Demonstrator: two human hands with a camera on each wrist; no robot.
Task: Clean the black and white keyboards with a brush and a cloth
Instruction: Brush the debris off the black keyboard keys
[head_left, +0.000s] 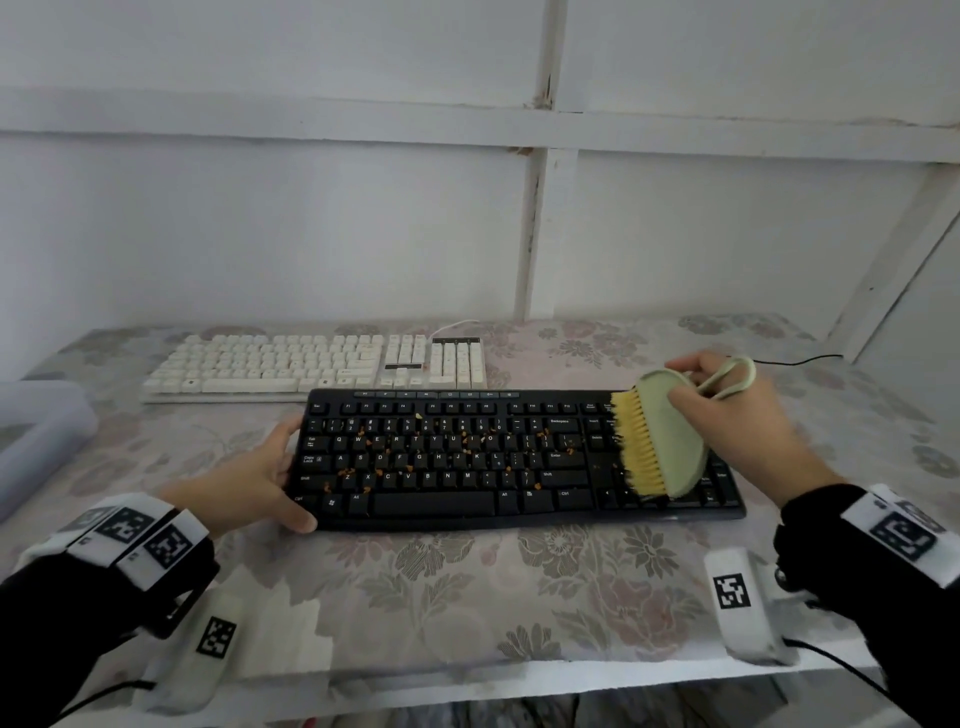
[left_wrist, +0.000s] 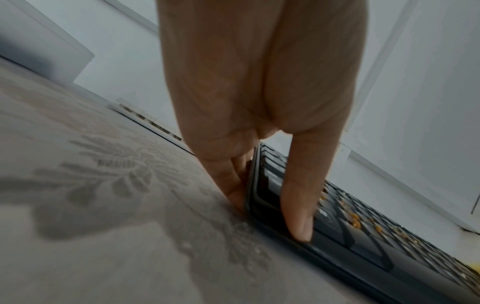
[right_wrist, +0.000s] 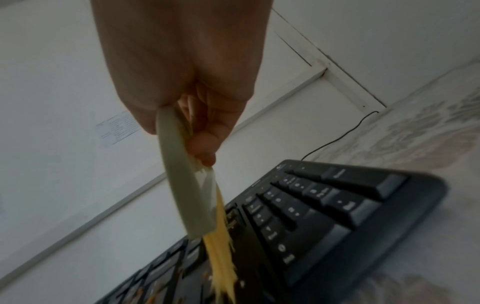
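On the floral worktop, a crumb-strewn black keyboard is gripped by the left hand. An oval green brush with yellow bristles is clasped in the right hand.

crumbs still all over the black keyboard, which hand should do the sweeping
Right. The right hand already grips the brush, bristles on the black keyboard beside the crumbs. The left hand holds the keyboard's left end, steadying it.

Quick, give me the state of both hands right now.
Left hand: holds the left end of the black keyboard, thumb on top.
Right hand: grips the green brush, bristles on the keyboard's right side.
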